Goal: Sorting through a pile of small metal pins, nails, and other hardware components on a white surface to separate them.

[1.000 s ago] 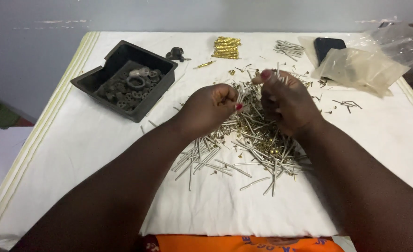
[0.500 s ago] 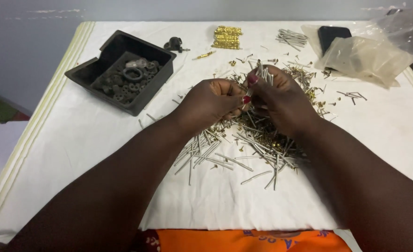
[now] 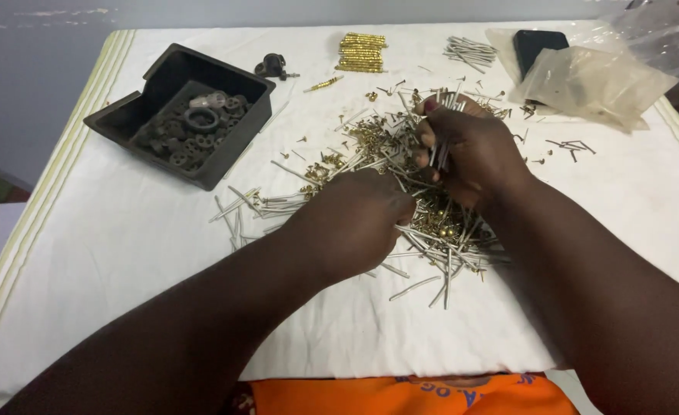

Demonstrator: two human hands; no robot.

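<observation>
The right hand (image 3: 470, 150) grips a small bundle of thin silver steel nails (image 3: 441, 146) upright above a mixed heap of nails and brass pins (image 3: 401, 200) on the white-clothed tabletop (image 3: 124, 253). The left hand (image 3: 359, 223) is clenched down in the heap. The nails look stiff, light and slippery, best pinched mid-shaft. A black plastic tray of dark washers (image 3: 182, 115) sits well left.

A second ago both hands were raised together over the far part of the heap of silver nails and small brass fittings (image 3: 401, 200), fingertips meeting. Since then the left hand (image 3: 355, 223) has dropped away toward seven o'clock and now lies knuckles-up on the near side of the heap, fingers curled down into the nails. The right hand (image 3: 470, 154) has parted from it and sits at about one o'clock of the left, now alone gripping a small upright bundle of silver nails (image 3: 441, 146).
</observation>
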